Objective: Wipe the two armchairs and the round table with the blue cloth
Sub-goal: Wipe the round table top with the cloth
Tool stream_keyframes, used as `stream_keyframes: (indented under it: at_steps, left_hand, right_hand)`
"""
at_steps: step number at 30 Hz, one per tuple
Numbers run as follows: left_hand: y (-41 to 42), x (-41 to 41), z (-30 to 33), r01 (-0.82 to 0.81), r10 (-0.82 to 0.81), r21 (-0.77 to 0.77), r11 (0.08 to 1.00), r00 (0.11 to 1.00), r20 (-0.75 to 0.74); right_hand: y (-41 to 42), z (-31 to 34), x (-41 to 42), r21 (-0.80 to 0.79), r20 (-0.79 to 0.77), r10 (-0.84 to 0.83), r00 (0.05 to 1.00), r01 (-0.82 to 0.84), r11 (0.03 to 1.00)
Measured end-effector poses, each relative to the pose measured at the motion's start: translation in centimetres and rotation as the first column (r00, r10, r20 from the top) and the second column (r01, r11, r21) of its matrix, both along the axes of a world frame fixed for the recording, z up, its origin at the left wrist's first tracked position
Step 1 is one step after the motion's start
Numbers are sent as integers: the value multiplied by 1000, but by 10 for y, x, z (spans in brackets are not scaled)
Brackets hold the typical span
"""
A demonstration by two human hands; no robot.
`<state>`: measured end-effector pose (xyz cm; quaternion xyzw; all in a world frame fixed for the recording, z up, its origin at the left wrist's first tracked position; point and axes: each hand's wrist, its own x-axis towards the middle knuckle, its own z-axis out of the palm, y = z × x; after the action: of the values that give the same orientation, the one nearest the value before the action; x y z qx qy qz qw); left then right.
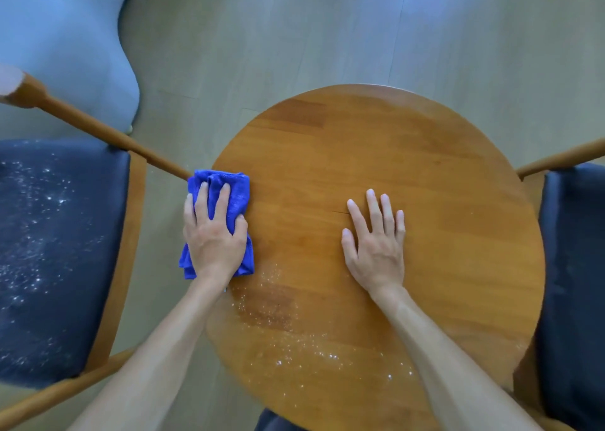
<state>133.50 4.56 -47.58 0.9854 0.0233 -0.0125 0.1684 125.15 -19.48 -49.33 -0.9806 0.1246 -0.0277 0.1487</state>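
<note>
Cloth: the blue cloth lies bunched at the round table's left edge, pressed flat under the left hand; soft, light (probably grippy). Right hand rests spread, holding nothing.

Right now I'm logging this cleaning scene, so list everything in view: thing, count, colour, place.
round table: one, brown wood, centre; white specks on its near part
blue cloth: one, at the table's left edge, under the left hand
armchairs: two, wood frames with dark seats; left armchair speckled white, right armchair at the right edge
pale blue furniture: one, top left
floor: light wood
hands: left hand presses the cloth; right hand flat on the table
</note>
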Motion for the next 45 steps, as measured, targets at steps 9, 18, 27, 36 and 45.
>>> stream_keyframes:
  at_steps: [9,18,27,36,45]
  left_hand:
    - [-81,-43,5,502,-502,-6,865,865,-13]
    - [18,7,7,399,-398,11,917,916,-43]
    - [-38,-67,10,203,-202,32,979,979,-29]
    - [-61,-60,5,515,-514,-22,857,857,26]
    - [30,16,7,22,-21,-171,985,1000,10]
  right_hand:
    - [-1,9,0,131,-49,-30,998,36,991]
    - [-17,16,-1,105,-231,87,969,-64,992]
    - [-14,8,1,190,-86,39,996,-22,982]
    - [-29,1,-11,71,33,106,994,-108,992]
    - [-28,1,-11,48,13,105,994,-106,993]
